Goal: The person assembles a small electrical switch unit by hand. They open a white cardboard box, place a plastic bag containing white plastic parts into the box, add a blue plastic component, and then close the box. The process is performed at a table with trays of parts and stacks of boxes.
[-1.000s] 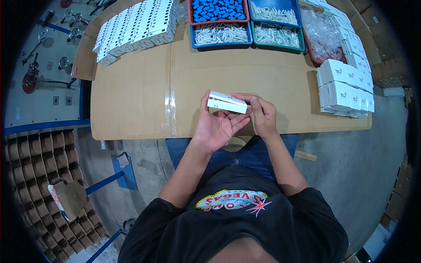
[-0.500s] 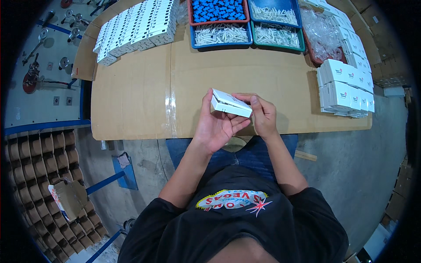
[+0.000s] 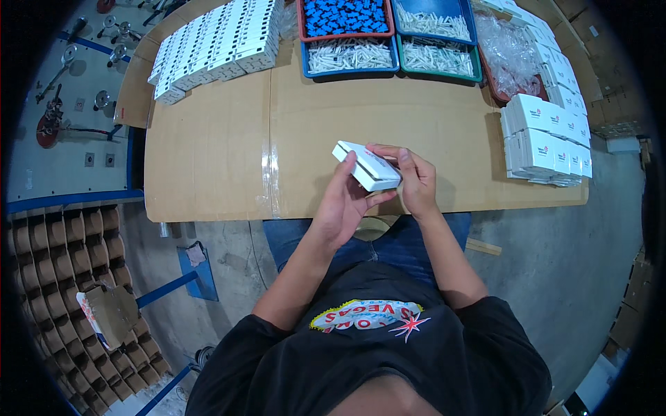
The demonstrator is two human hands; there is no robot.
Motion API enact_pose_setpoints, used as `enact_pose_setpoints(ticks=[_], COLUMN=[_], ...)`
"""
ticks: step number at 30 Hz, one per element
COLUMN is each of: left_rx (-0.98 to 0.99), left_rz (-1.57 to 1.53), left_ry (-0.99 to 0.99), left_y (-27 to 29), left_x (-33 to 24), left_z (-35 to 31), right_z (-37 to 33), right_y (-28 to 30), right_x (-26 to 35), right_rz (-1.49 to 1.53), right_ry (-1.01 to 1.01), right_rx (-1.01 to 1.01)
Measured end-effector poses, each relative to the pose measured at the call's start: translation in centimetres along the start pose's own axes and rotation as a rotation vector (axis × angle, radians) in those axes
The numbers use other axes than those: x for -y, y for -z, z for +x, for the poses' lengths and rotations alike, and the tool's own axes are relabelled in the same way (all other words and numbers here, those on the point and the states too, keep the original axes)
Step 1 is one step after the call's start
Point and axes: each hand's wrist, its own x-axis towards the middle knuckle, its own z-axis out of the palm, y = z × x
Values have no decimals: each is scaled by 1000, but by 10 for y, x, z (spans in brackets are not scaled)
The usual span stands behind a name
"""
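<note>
A small flat white box (image 3: 371, 166) is held up between my two hands, above the near edge of the cardboard-covered table. A dark gap runs along its near side, below the lid. My left hand (image 3: 341, 201) grips the box's left end, thumb against the near side and fingers beneath. At the right end my right hand (image 3: 415, 182) pinches it, fingers over the top corner. What lies inside the box is hidden.
Cardboard (image 3: 208, 152) covers the table. White boxes (image 3: 215, 48) stand in rows at far left; more white boxes (image 3: 544, 142) are stacked at right. Trays of blue pieces (image 3: 345, 17) and white sticks (image 3: 350, 55) sit at the back beside clear plastic bags (image 3: 510, 55).
My left thumb has shifted from the box's left end onto its near side, and the left hand has turned inward. The box has tilted slightly, with its left end a little further left.
</note>
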Motion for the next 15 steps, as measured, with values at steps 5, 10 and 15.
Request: enact_pose_setpoints(ticks=[5,10,15], left_rx=[-31,-37,-20], left_rz=[184,384,704], left_ry=[-144,-310,-499], left_y=[9,10,8], left_x=[10,13,14], left_z=[5,9,8], right_z=[0,-1,-1], right_y=[0,1,4], right_x=[4,3,6], right_rz=[52,35,-180], right_ry=[-26,5,33], right_rx=[21,13,-11])
